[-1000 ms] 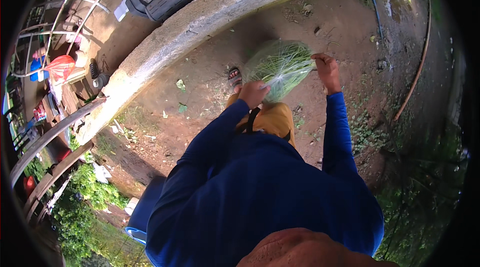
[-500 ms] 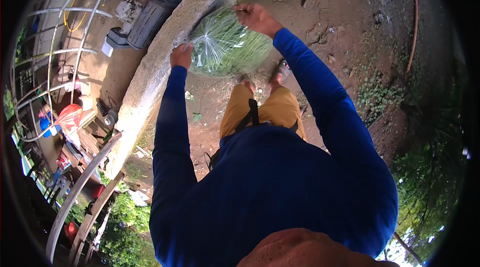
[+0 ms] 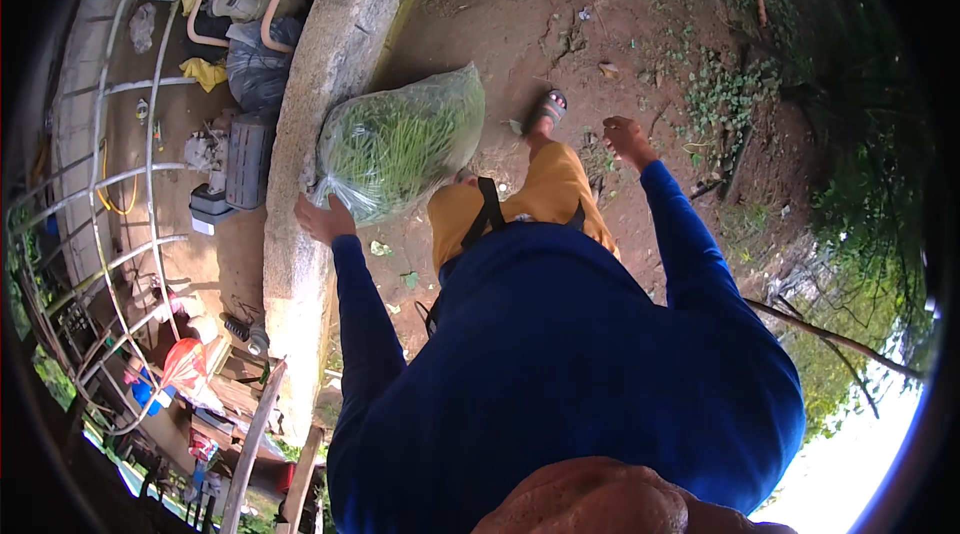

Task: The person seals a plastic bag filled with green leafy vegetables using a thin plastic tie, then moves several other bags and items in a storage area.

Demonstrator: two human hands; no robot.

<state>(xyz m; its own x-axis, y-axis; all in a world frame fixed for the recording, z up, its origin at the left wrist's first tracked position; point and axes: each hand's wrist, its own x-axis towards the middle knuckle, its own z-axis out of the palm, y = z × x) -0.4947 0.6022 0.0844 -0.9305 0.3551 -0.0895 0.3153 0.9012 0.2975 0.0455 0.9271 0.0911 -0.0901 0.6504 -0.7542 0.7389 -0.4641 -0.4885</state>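
A clear plastic bag (image 3: 400, 149) full of long, thin green leaves or grass lies tilted against the inner side of a low concrete wall, its gathered end toward me. At that end is my left hand (image 3: 326, 222), fingers apart, beside the wall's top edge and close against the plastic; whether it touches is hard to make out. My right hand (image 3: 628, 142) hangs out to the right over bare soil, away from the bag, with loosely bent fingers and nothing in it.
The concrete wall (image 3: 335, 34) runs along my left. Beyond it stand a metal-bar frame (image 3: 170, 167), a grey plastic case (image 3: 250, 159), a dark plastic bag (image 3: 262, 59) and a red bag (image 3: 185, 364). Low plants (image 3: 715, 74) grow at the right; a pole (image 3: 840, 339) slants nearby.
My right hand has let go of the bag and swung away right. The bag now leans leftward along the wall, my left hand has spread its fingers, and one foot has stepped forward.
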